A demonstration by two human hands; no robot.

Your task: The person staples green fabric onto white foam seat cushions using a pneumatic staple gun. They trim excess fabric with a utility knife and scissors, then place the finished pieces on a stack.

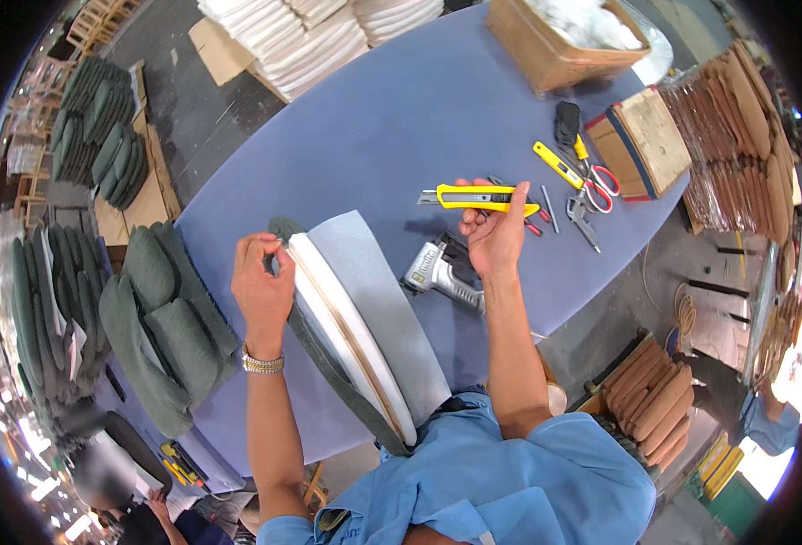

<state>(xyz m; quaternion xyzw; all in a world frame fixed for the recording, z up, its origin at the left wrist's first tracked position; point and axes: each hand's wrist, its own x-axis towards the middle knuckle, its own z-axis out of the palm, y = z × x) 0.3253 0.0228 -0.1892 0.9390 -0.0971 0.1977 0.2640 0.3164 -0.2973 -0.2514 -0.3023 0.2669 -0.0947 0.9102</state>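
On the blue cloth table [392, 118], left hand [261, 289] pinches the curved foam seat pad [351, 318], right hand [494, 232] beside it grips a yellow plastic knife [478, 198], cardboard box [560, 41] behind holds white stuffing [587, 20]

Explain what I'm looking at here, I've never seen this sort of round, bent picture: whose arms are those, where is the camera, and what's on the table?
There is no machine here: the arms belong to a person in a blue shirt. The one picture comes from a wide fisheye camera worn on their head, looking down, so straight edges bend near the rim.

The left hand pinches the top edge of a seat cushion, made of white foam with green fabric and a grey panel, standing on edge against the person's body. The right hand holds up a yellow utility knife.

On the blue table lie a staple gun, red-handled scissors, a second yellow knife, a cardboard box and finished green cushions at the left.
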